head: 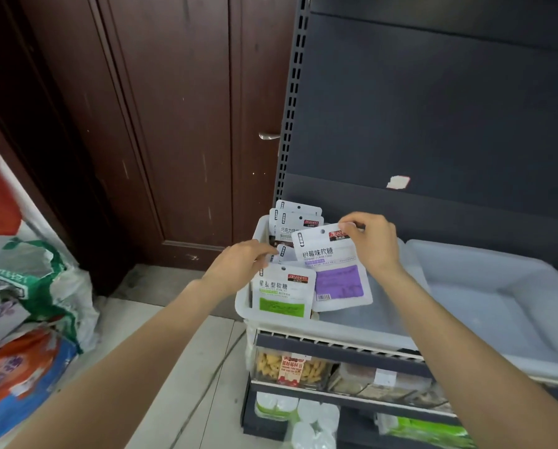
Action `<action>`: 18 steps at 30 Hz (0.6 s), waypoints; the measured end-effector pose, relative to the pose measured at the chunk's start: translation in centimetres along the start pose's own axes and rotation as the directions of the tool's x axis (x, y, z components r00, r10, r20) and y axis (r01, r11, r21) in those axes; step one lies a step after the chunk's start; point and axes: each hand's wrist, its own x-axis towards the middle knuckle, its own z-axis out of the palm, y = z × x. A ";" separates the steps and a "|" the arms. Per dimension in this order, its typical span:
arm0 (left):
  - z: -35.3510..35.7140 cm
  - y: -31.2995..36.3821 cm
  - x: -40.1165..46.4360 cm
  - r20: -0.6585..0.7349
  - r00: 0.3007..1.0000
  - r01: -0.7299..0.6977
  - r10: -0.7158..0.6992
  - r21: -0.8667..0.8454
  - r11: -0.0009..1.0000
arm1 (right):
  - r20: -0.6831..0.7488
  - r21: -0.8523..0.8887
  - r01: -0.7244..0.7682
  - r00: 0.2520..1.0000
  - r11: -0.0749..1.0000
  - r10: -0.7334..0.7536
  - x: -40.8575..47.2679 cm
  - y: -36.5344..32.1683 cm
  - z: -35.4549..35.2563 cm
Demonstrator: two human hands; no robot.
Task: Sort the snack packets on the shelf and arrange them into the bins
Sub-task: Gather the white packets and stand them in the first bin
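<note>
1. Purple-panelled and white, a flat soft-candy pouch was pinched at its top right corner by the right hand, thumb and fingers closed on the edge; it was held tilted over the left end of a translucent white plastic bin on the shelf.
2. A white pouch with a green label panel stood at the bin's front left corner, with more white pouches upright behind it.
3. The left hand was reached in among these pouches, its fingers curled toward them — whether one was actually gripped could not be told.
4. A slip was judged possible: held by one corner only, the purple pouch could be dropped flat or among the wrong flavour.
5. The standing pouches could be toppled by the left hand — they leaned loosely.
6. A second translucent white bin lay to the right.
</note>
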 end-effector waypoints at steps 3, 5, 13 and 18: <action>-0.6 -0.3 0.3 0.011 0.998 0.057 -0.058 0.080 0.995 | -0.050 -0.052 -0.051 0.998 0.997 0.048 0.5 0.1 -0.6; -0.5 -0.3 0.5 -0.013 0.994 0.110 -0.109 0.091 0.990 | -0.077 -0.055 -0.070 0.995 0.996 0.066 0.7 0.7 -1.0; -0.4 0.1 1.1 -0.026 0.990 0.140 -0.138 0.106 0.984 | -0.019 0.070 -0.059 0.998 0.996 0.060 0.8 1.3 0.3; -0.1 0.7 1.3 0.027 0.994 0.102 -0.108 0.177 0.979 | 0.003 -0.080 -0.128 0.992 0.989 0.128 2.0 3.5 1.6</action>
